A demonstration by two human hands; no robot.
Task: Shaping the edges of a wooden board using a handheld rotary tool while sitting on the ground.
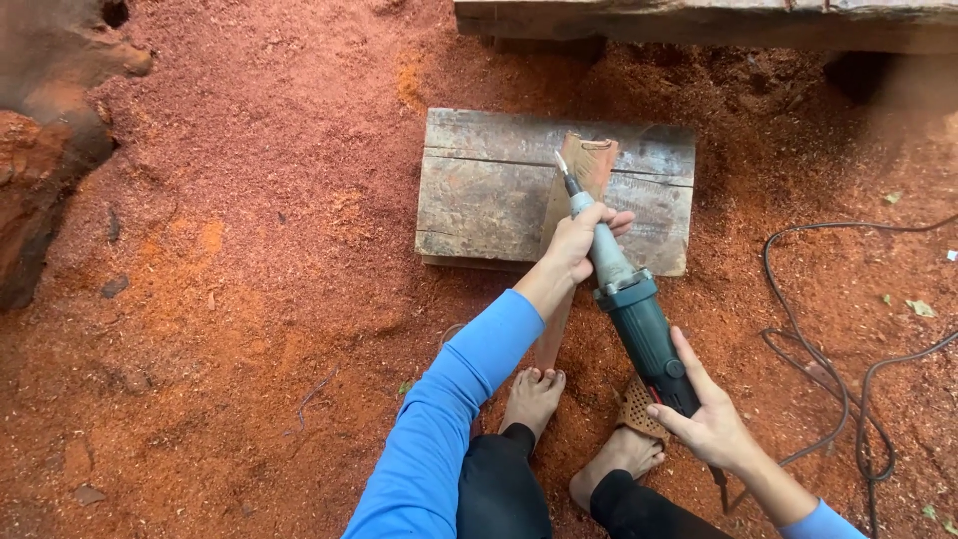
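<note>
A green and grey electric die grinder (634,309) points up and left, its thin bit touching a narrow reddish wooden piece (584,170). That piece leans on a weathered grey wooden block (489,200). My left hand (579,240) wraps the grinder's grey neck and the wooden piece beneath it. My right hand (704,414) grips the tool's green rear body. Both my bare feet (534,394) rest on the sawdust below, the wooden piece's lower end running down between them.
Red sawdust covers the ground (249,250). A black power cord (848,399) loops at the right. A dark timber beam (699,20) crosses the top. A reddish log or root (45,150) lies at the left edge.
</note>
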